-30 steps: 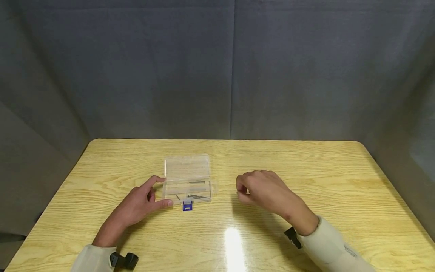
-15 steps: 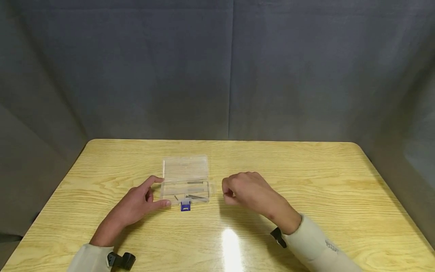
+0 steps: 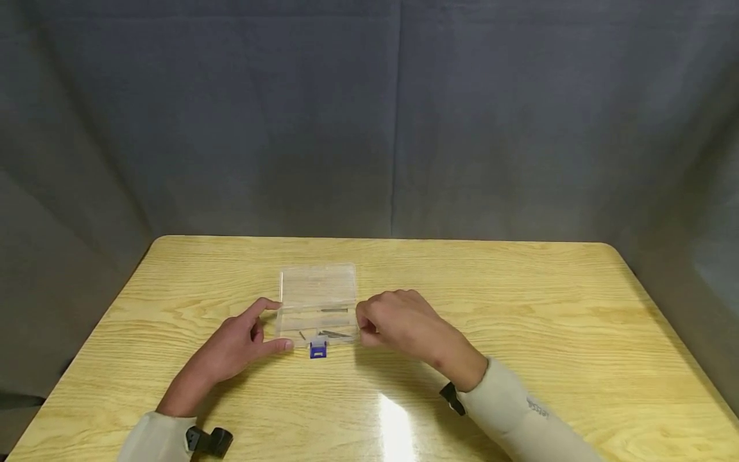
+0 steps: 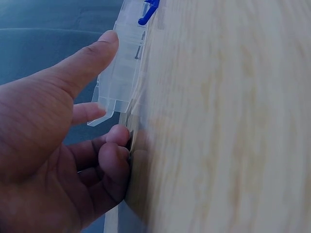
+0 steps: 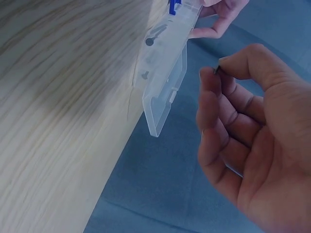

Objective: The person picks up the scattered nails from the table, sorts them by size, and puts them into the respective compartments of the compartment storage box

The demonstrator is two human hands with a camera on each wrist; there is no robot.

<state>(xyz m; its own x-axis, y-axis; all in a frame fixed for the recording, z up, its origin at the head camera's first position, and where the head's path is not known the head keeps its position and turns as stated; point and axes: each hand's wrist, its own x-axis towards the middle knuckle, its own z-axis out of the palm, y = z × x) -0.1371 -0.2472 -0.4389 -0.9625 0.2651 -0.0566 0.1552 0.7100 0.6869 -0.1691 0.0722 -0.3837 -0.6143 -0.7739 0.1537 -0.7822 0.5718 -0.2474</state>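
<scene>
A clear plastic compartment box point(image 3: 297, 325) lies on the table with its lid point(image 3: 317, 284) laid back and a blue latch point(image 3: 318, 350) at the front. Several nails point(image 3: 335, 334) lie in its compartments. My left hand point(image 3: 233, 346) holds the box at its left end, thumb at the front corner and index finger at the rear one; its other fingers are curled beside the box in the left wrist view. Just at the box's right end, my right hand point(image 3: 404, 324) pinches a small dark nail point(image 5: 217, 70) between thumb and index finger; most of the nail is hidden by the fingertips.
The wooden table point(image 3: 519, 289) has a glare patch near its front. Grey cloth point(image 3: 260, 128) hangs behind and at both sides. A black strap mount point(image 3: 209, 442) sits on the left wrist, another point(image 3: 452, 398) on the right.
My right hand has moved left across the table to the box's right end, still pinching the nail. The left hand and the box have stayed in place.
</scene>
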